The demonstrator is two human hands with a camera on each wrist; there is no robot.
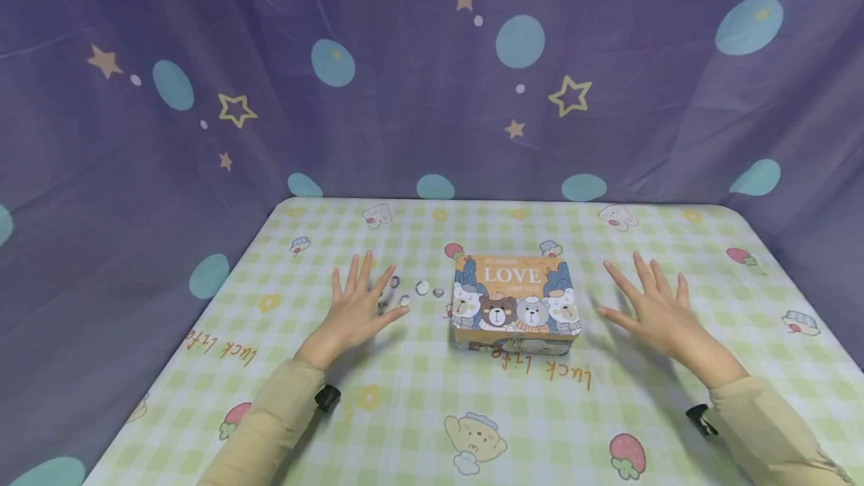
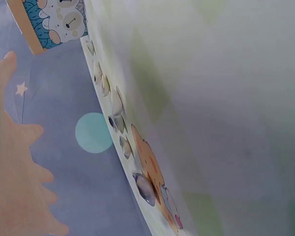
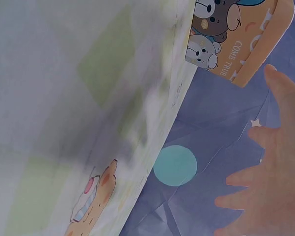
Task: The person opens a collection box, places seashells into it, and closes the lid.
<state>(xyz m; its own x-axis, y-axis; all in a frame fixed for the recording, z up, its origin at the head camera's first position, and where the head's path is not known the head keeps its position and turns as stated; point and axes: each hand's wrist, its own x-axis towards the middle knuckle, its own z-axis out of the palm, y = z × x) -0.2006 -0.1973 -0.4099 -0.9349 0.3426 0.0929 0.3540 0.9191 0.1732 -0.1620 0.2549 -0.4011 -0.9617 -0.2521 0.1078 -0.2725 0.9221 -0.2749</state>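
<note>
Your left hand (image 1: 352,313) and right hand (image 1: 658,319) are spread wide, holding nothing. LOVE box (image 1: 516,297) between them, lower frame, right of centre; small shells (image 1: 422,288) near your left hand.

Box (image 1: 516,295) on table (image 1: 398,426), lower centre-right, between left hand (image 1: 354,310) and right hand (image 1: 656,313) — shells (image 1: 422,288) left of box.

Your left hand (image 1: 354,312) partly hides some small pieces (image 1: 405,299); your wrist views crop the box (image 2: 64,22).
</note>
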